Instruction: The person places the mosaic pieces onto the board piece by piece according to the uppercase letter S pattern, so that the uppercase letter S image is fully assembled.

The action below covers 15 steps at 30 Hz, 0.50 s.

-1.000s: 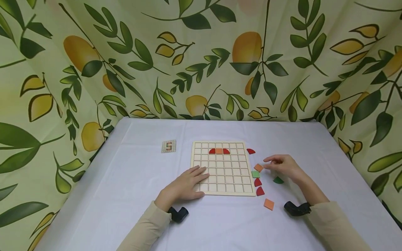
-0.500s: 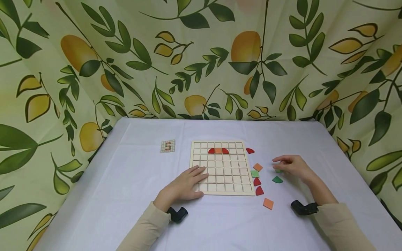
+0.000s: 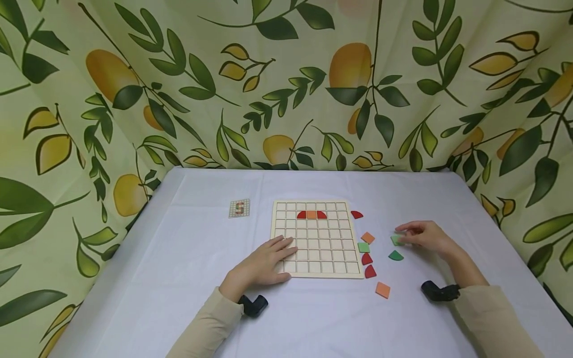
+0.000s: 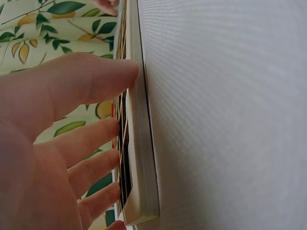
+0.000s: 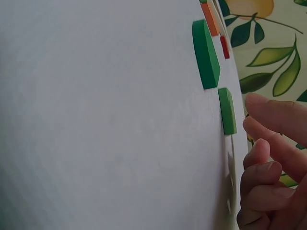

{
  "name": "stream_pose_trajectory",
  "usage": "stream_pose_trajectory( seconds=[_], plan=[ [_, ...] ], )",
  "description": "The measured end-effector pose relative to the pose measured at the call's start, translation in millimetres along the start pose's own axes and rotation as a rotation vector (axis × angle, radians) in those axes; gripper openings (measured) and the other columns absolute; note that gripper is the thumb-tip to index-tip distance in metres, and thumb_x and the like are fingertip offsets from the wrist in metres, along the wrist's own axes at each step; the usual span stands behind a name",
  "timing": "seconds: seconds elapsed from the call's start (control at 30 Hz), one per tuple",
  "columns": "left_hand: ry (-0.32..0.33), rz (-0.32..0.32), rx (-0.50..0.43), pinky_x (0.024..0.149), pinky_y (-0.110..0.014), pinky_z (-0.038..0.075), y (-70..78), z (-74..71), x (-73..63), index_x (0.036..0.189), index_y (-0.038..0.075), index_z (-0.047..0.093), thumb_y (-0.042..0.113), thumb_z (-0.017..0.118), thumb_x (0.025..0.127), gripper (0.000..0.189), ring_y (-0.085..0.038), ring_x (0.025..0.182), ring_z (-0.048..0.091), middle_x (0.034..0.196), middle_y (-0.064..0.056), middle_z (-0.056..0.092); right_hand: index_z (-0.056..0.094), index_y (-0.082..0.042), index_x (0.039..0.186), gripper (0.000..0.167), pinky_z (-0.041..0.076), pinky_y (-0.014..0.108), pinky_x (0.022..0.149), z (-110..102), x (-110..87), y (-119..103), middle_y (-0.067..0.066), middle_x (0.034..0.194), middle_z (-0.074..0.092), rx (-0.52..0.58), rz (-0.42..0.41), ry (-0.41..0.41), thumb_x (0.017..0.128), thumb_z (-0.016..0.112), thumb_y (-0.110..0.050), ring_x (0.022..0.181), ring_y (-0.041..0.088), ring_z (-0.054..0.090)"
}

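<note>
My left hand (image 3: 264,261) lies with spread fingers on the lower left corner of a wooden grid board (image 3: 318,274). In the left wrist view its thumb (image 4: 103,74) touches the board's edge. A row of two red quarter-circle pieces and an orange square (image 3: 311,215) sits near the board's top. My right hand (image 3: 425,236) hovers beside a light green square tile (image 3: 395,240) on the cloth. The right wrist view shows a gap between that tile and the fingertips (image 5: 259,100); nothing is held. A dark green quarter-circle piece (image 3: 396,255) lies nearer to me.
Along the board's right side lie red quarter-circle pieces (image 3: 367,258), an orange square (image 3: 368,237) and a light green square (image 3: 363,247). Another orange square (image 3: 382,290) lies closer to me. A small pattern card (image 3: 239,208) is left of the board on the white tablecloth (image 3: 192,248).
My right hand has moved right, away from the orange square to the light green tile, which has come into view from under it. My left hand stays on the board.
</note>
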<state>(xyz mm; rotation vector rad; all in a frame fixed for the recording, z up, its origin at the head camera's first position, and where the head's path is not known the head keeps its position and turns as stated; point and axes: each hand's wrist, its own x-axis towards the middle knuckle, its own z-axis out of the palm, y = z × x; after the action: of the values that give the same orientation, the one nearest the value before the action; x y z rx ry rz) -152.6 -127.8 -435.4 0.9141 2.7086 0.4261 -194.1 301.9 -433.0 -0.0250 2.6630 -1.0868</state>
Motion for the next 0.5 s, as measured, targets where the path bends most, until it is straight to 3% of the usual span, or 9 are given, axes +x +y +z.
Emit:
stream_pose_trajectory(
  seconds=[0.5],
  plan=[
    [0.006, 0.007, 0.004, 0.121, -0.049, 0.03, 1.3, -1.7, -0.9, 0.145, 0.017, 0.044, 0.034, 0.063, 0.087, 0.063, -0.032, 0.149, 0.028, 0.158, -0.007, 0.035, 0.058, 0.011, 0.121, 0.047, 0.036, 0.021, 0.054, -5.2, 2.2, 10.1, -0.005, 0.071, 0.046, 0.055, 0.001, -0.07, 0.083, 0.071, -0.013, 0.064, 0.007, 0.042]
  ],
)
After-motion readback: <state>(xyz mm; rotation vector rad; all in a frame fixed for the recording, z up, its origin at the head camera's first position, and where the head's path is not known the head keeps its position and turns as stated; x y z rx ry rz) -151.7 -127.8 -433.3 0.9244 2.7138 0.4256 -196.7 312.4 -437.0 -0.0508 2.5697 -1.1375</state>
